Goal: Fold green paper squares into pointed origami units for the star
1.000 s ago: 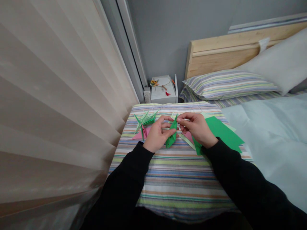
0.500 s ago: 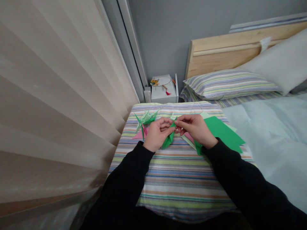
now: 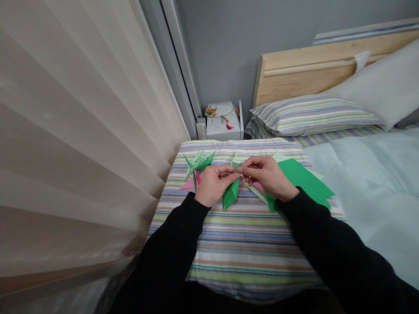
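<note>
A folded piece of green origami paper (image 3: 231,195) is held between my two hands, its wider end pointing down toward me. My left hand (image 3: 216,182) pinches its left side near the upper end. My right hand (image 3: 266,175) grips the narrow upper tip between thumb and fingers, and a small whitish bit shows at the fingertips. To the left of my left hand lie folded paper cranes, a green one (image 3: 204,162) and a pink one (image 3: 188,185). Under and beyond my right wrist are flat green paper sheets (image 3: 303,181), with pink and pale green paper partly covered by the hand.
The striped cloth (image 3: 248,244) covers the table in front of me. A pale curtain (image 3: 98,131) hangs along the left. Behind the table stands a small white cabinet (image 3: 222,128) with a round fan (image 3: 222,111). A bed with a striped pillow (image 3: 314,115) is at right.
The green folded paper has swung slightly, its wide end now lower and showing more of its face. Both hands stay in nearly the same place, fingers shifted slightly at the tip.
</note>
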Motion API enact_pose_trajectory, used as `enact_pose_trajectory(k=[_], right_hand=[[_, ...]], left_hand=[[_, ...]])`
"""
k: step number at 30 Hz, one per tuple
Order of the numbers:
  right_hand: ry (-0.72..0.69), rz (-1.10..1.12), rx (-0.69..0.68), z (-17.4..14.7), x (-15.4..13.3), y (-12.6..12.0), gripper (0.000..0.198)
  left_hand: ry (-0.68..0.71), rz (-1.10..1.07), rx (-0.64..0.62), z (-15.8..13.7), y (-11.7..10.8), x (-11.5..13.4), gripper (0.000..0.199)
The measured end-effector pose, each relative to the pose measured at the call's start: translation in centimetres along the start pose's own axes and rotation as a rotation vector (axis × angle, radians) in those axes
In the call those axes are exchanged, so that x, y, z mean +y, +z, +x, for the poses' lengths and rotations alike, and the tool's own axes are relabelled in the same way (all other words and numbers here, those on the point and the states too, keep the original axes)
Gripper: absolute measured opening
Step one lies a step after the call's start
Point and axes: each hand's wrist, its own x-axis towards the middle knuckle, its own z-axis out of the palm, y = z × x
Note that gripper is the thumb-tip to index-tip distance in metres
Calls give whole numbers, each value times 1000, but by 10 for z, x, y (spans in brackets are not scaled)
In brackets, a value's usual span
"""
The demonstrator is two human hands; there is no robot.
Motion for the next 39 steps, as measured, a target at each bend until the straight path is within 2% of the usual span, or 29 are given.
enact_pose_trajectory(k=[8, 12, 15, 22, 31, 39], right_hand=[[-5, -8, 27, -3, -1, 3, 32], [-35, 55, 105, -1, 0, 1, 32], [-58, 59, 155, 1, 1, -1, 31], [-72, -49, -12, -2, 0, 0, 28], [-56, -32, -13, -1, 1, 1, 18], [-60, -9, -18, -1, 5, 1, 18]], left_hand=[[-9, 56, -11, 1, -1, 0, 19], [-43, 11, -45, 2, -1, -2, 23], [-12, 8, -27, 2, -1, -1, 26], [24, 57, -33, 1, -2, 3, 26], [26, 77, -58, 0, -2, 6, 21], [43, 143, -105, 0, -4, 7, 23]])
